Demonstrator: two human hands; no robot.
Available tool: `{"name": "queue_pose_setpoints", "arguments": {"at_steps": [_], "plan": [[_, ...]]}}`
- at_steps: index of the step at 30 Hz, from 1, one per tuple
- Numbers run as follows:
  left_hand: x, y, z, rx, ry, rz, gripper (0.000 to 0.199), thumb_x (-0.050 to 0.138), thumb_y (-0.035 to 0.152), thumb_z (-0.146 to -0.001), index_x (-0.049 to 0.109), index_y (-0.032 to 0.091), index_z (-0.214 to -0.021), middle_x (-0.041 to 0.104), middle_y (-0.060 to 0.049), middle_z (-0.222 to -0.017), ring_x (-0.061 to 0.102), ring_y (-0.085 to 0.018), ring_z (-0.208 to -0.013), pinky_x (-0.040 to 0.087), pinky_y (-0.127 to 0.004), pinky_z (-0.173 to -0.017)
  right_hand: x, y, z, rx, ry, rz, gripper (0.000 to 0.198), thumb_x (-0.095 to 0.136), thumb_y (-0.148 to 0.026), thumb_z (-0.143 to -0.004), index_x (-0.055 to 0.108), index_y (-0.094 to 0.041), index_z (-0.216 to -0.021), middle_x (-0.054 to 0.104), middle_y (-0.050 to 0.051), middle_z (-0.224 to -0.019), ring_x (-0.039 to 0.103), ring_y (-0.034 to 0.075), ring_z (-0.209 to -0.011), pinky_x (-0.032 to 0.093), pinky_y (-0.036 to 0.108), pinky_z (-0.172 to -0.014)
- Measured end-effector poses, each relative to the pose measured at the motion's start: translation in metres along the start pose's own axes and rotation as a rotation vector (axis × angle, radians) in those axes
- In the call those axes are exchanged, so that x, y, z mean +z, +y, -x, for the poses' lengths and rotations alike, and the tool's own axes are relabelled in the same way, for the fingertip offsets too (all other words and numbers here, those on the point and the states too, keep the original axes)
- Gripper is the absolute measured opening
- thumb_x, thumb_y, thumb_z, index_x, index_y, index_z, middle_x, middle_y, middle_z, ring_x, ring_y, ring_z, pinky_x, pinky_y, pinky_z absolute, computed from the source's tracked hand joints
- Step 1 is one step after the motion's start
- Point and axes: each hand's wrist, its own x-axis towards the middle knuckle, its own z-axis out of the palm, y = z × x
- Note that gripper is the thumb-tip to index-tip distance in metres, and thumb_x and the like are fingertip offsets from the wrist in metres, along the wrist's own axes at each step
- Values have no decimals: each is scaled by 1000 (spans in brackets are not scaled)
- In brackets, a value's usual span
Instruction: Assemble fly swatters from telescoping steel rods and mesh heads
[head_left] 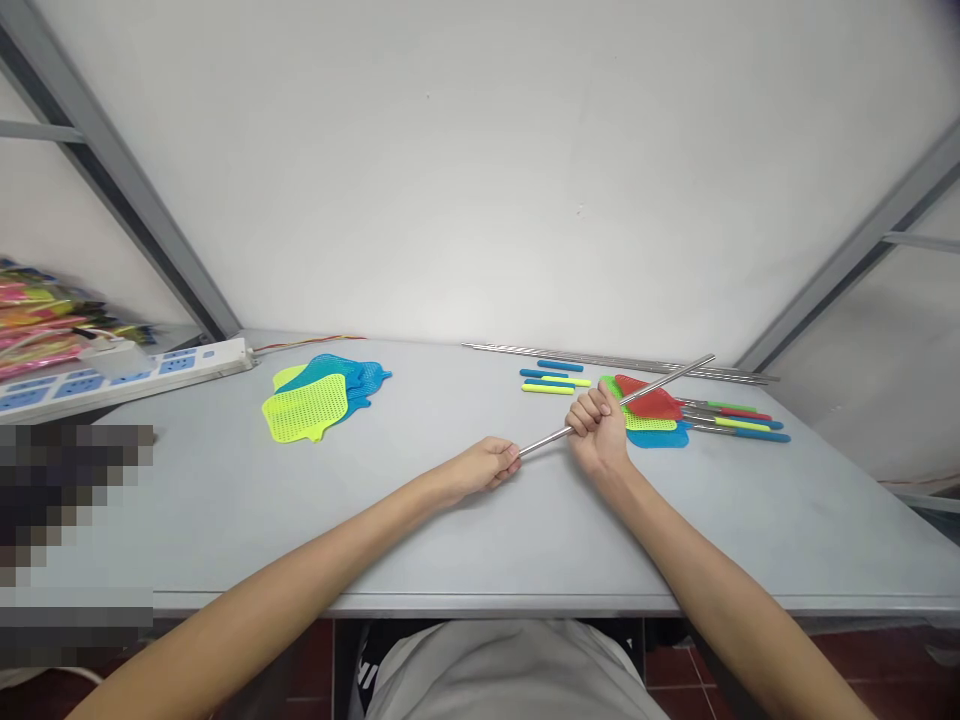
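A thin metal rod slants up to the right above the table, held in both hands. My left hand pinches its lower end, which the fingers hide. My right hand is wrapped in a fist round its middle. Just behind the right hand lie fly swatters with red, green, yellow and blue heads, with metal shafts and coloured grips. Several loose blue and yellow handle grips lie left of them. A pile of loose yellow and blue swatter heads rests farther left.
More metal rods lie along the table's back edge by the white wall. On the left stands a white power strip with a plugged-in adapter. Behind it are colourful wrapped packages. Grey metal posts flank the table.
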Motion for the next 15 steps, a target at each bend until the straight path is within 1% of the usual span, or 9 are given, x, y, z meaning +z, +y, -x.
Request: {"name": "queue_pose_setpoints", "arguments": {"at_steps": [3,7,12,15], "plan": [[1,1,0,0,-7,0,36,36,47,-78,33,16,-60,23,7,-50,16,-4,-40,11,-19,-38,2,0,-1,15,-21,6,40,45,-31,-79,22,-19,-48,18,-10,-39,18,4,-30,18,16,-27],[6,7,0,13,-18,24,36,36,48,-78,34,16,-60,23,8,-49,16,-5,-41,12,-18,-38,5,-9,-5,71,-35,21,39,47,-28,-78,23,-19,-48,19,-10,-39,19,4,-30,18,16,-26],[11,13,0,-22,-6,46,38,42,52,-74,35,16,-62,26,7,-51,18,-4,-42,12,-17,-37,5,-20,-8,115,-48,14,37,47,-24,-78,26,-18,-49,20,-9,-40,23,4,-31,19,16,-27],[9,13,1,-37,-16,58,39,38,53,-75,36,16,-63,22,8,-51,16,-4,-41,11,-17,-37,5,-21,-8,132,-49,14,35,48,-24,-78,29,-18,-49,21,-9,-41,24,4,-31,21,16,-27]]}}
